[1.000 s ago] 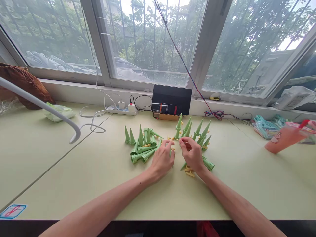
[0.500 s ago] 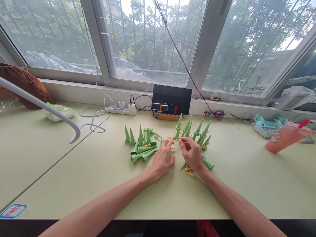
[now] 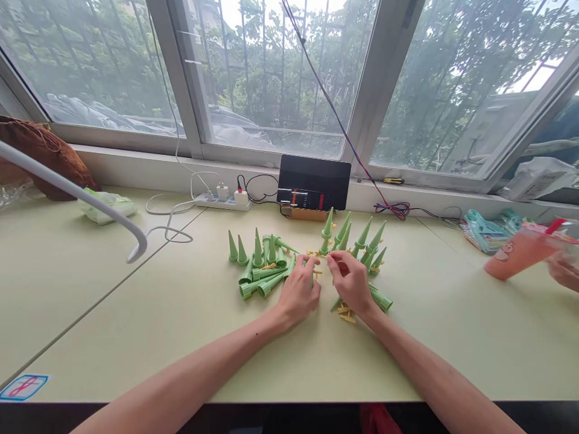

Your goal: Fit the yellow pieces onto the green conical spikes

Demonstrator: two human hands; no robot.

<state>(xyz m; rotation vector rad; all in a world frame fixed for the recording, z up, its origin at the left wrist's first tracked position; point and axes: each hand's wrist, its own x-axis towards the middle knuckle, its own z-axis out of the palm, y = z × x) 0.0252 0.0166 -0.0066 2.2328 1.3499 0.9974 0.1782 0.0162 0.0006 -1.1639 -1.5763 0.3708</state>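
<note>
My left hand (image 3: 300, 287) is curled around a green plastic spike, of which only a sliver shows between thumb and fingers. A yellow T-shaped piece (image 3: 318, 272) sticks out beside those fingers. Close on the right, my right hand (image 3: 353, 283) pinches thumb and forefinger together; what lies between them is too small to make out. Several green cone-shaped spikes (image 3: 271, 283) lie and stand left of my hands. Another group of upright spikes (image 3: 362, 238), some with yellow pieces attached, stands behind my right hand. Loose yellow pieces (image 3: 347, 313) lie below my right wrist.
A tablet (image 3: 314, 175) with a phone before it leans at the window sill. Left of it sit a power strip (image 3: 224, 204) and white cables. At right, another person's hand (image 3: 565, 270) is at a cup of pink drink (image 3: 520, 253). A tissue pack (image 3: 108, 206) lies left.
Another person's hand has come in at the right edge by the drink cup, which has shifted very slightly. My own hands have hardly moved.
</note>
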